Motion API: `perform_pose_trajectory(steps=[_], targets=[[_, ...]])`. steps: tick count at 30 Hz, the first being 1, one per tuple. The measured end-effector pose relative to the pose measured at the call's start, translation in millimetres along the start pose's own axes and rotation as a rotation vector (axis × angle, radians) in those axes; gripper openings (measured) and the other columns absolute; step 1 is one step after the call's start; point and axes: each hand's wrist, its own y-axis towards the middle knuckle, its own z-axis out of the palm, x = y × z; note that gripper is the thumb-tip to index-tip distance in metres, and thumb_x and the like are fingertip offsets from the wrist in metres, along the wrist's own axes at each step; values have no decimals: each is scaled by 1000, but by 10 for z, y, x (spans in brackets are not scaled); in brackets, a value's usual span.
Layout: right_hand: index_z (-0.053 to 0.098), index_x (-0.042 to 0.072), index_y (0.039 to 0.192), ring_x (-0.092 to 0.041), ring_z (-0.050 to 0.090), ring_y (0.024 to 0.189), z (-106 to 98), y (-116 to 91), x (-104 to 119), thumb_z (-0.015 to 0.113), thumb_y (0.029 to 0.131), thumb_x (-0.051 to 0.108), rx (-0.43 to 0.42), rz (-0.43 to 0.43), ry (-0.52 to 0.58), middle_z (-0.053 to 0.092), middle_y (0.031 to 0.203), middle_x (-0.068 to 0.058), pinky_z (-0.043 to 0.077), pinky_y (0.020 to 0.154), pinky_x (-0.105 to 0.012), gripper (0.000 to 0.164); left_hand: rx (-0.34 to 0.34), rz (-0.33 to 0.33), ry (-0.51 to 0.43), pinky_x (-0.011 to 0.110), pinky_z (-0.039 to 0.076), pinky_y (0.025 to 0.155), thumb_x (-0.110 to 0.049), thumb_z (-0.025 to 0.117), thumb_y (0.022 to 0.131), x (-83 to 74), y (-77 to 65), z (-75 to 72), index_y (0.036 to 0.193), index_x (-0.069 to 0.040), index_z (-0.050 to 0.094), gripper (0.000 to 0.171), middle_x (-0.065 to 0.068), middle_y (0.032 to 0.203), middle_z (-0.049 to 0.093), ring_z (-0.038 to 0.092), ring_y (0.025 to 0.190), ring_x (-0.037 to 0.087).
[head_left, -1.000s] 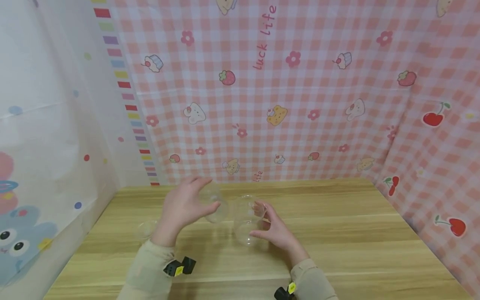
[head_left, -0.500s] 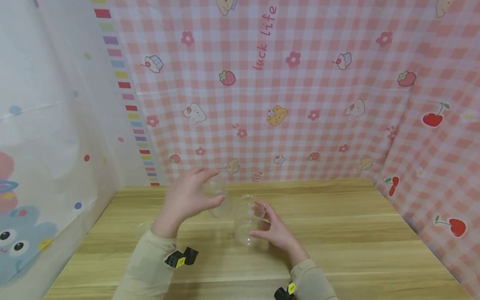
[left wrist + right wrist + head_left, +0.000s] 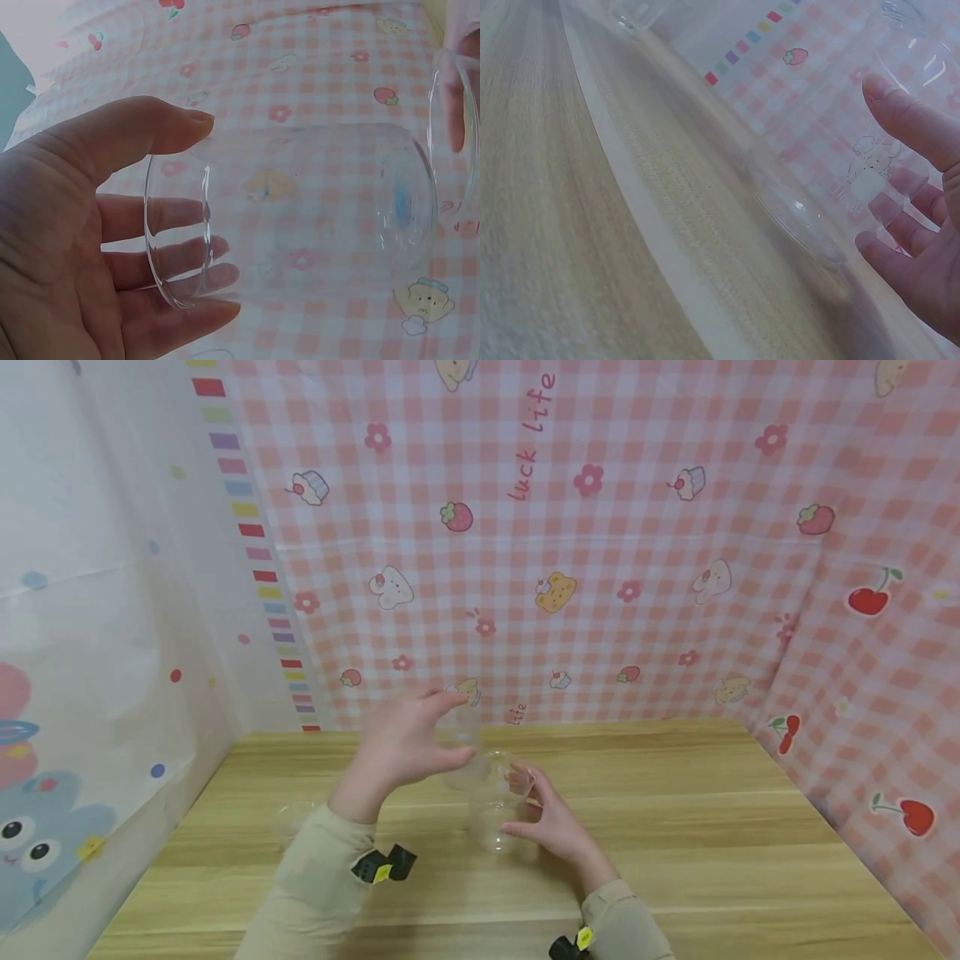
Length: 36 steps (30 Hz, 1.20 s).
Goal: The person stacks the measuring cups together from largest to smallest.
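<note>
My left hand (image 3: 408,739) holds a clear glass cup (image 3: 463,764) up off the table, thumb and fingers pinching it near its rim. In the left wrist view the see-through wall of this cup (image 3: 315,210) fills the middle, and its other end has a bluish tint. Just below and to the right, a second clear glass cup (image 3: 491,827) stands upright on the wooden table (image 3: 675,827). My right hand (image 3: 551,818) grips that one from its right side, with the thumb in front and fingers behind. The held cup is close to the standing cup's top; whether they touch I cannot tell.
A third clear glass cup (image 3: 294,820) sits on the left of the table, partly behind my left forearm. Behind the table hangs a pink checked cloth (image 3: 525,560), with a white printed cloth (image 3: 112,610) at the left.
My left hand has moved right and slightly up with its glass cup, coming nearer the standing one. The right hand and its cup have stayed in place.
</note>
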Motion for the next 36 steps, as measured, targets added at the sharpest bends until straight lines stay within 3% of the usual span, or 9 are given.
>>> perform_pose_trajectory(steps=[6, 16, 19, 23, 27, 36], targets=[[30, 9, 151, -43, 41, 134, -10, 1, -8, 82, 80, 4, 7, -12, 13, 40, 148, -24, 37, 108, -53, 88, -22, 89, -35, 47, 56, 80, -43, 81, 75, -52, 64, 77, 129, -13, 66, 64, 15, 133, 60, 62, 111, 32], [29, 10, 151, -41, 44, 132, -11, -6, 16, 82, 80, 6, -4, 38, -1, 42, 146, -21, 37, 108, -52, 88, 20, 88, -60, 51, 54, 87, -41, 80, 75, -137, 155, 194, 130, -14, 66, 62, 16, 138, 56, 58, 120, 35], [29, 10, 151, -42, 43, 133, -11, -7, 19, 81, 81, 4, -2, 41, 11, 41, 147, -21, 37, 108, -53, 87, 14, 111, -36, 47, 55, 84, -42, 80, 74, -150, 174, 241, 128, -14, 66, 62, 14, 134, 59, 61, 114, 32], [29, 11, 151, -43, 43, 133, -6, -13, 30, 80, 82, 3, -4, 50, 7, 40, 149, -21, 36, 109, -55, 86, 6, 132, -2, 36, 55, 65, -43, 80, 73, -147, 200, 317, 125, -17, 68, 60, 6, 119, 64, 64, 91, 23], [29, 11, 151, -42, 43, 132, -4, -17, 31, 80, 82, 4, -2, 53, 1, 39, 149, -21, 36, 109, -55, 86, 30, 116, 5, 31, 52, 58, -44, 81, 73, -140, 221, 395, 125, -22, 68, 58, 4, 118, 64, 63, 91, 21], [29, 9, 150, -43, 42, 133, -8, -18, 42, 81, 81, 5, -3, 47, 6, 39, 149, -21, 36, 109, -55, 86, 76, 108, -7, 46, 56, 82, -43, 81, 73, -118, 243, 537, 129, -19, 66, 62, 10, 134, 60, 60, 115, 29]])
